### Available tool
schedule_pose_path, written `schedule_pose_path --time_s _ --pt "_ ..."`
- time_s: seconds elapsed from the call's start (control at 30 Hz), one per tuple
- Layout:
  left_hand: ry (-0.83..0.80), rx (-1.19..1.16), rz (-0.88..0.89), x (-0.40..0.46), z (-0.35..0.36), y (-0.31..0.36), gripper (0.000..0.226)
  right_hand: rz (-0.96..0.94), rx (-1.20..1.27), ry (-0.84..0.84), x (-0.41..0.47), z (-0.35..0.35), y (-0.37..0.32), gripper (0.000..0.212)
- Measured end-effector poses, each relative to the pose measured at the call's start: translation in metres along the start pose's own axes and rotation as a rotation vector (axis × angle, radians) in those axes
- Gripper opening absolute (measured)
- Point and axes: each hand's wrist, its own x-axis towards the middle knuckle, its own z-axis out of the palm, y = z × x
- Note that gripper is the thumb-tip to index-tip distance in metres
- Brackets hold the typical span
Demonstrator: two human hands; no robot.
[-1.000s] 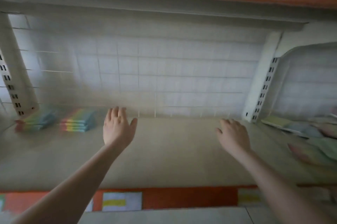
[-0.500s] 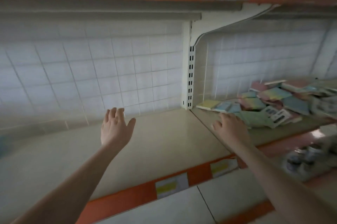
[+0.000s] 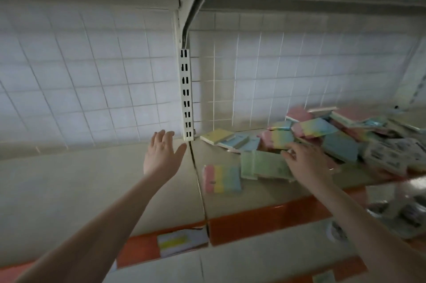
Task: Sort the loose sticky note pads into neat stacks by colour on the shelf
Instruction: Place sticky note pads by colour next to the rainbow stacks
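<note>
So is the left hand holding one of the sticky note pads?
No, the left hand hovers open and empty, apart from the striped pad.

Left hand (image 3: pixel 161 156) raised above shelf (image 3: pixel 92 181), fingers straight, holding nothing. Right hand (image 3: pixel 306 163) reaches onto jumbled pile of sticky note pads (image 3: pixel 341 135) toward shelf's right end, fingers touching green pad (image 3: pixel 265 165). Rainbow-striped pad (image 3: pixel 221 178) lies apart near orange front edge (image 3: pixel 265 220). Slotted upright (image 3: pixel 186 96) at shelf's back edge.

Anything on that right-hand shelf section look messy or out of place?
Yes. The sticky note pads lie in a jumbled, overlapping heap at all angles, colours mixed. One rainbow pad sits alone nearer the front edge. The right hand reaches into the heap.
</note>
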Motion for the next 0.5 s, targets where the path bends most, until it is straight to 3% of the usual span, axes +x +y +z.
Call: schedule_pose_path --time_s 0.1,0.3,0.5 --pt "-0.02 -0.002 -0.005 0.001 0.02 0.03 0.052 -0.095 0.097 -0.098 0.013 -0.004 0.019 0.032" --pt "-0.077 0.047 -0.012 0.006 0.036 0.048 0.054 -0.333 -0.002 -0.361 0.025 -0.021 0.015 0.056" --pt "-0.17 0.06 0.039 0.028 0.045 0.048 0.052 -0.339 0.001 -0.503 0.029 -0.024 0.01 0.071"
